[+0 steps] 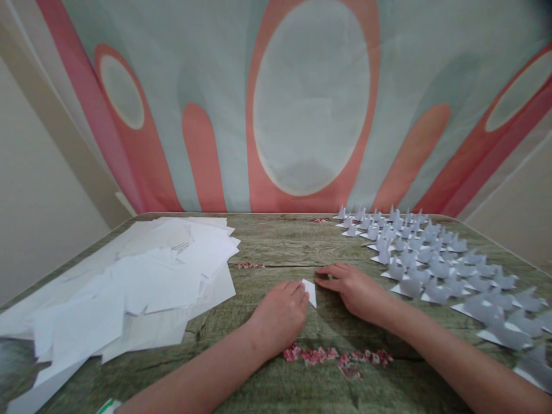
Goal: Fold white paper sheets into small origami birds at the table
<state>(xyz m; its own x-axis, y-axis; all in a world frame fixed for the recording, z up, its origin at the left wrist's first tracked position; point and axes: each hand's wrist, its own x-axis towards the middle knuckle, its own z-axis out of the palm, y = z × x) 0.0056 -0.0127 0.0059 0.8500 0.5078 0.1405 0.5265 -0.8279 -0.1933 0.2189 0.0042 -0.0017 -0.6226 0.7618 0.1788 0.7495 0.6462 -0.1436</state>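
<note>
A small white piece of folded paper [310, 294] lies on the table in front of me, its pointed right part showing. My left hand [284, 310] is curled over its left side, fingers together and pressed on it, so that part is hidden. Just to the right of the paper rests my right hand [351, 287], its fingers stretched out and slightly apart, holding nothing. A narrow gap separates its fingertips from the paper.
Loose white paper sheets [159, 276] are heaped on the left. Many folded paper cranes [414, 247] stand in rows on the right. The wood-patterned tabletop [276, 238] has printed pink flowers [319, 353]. A patterned curtain [233, 86] hangs behind it.
</note>
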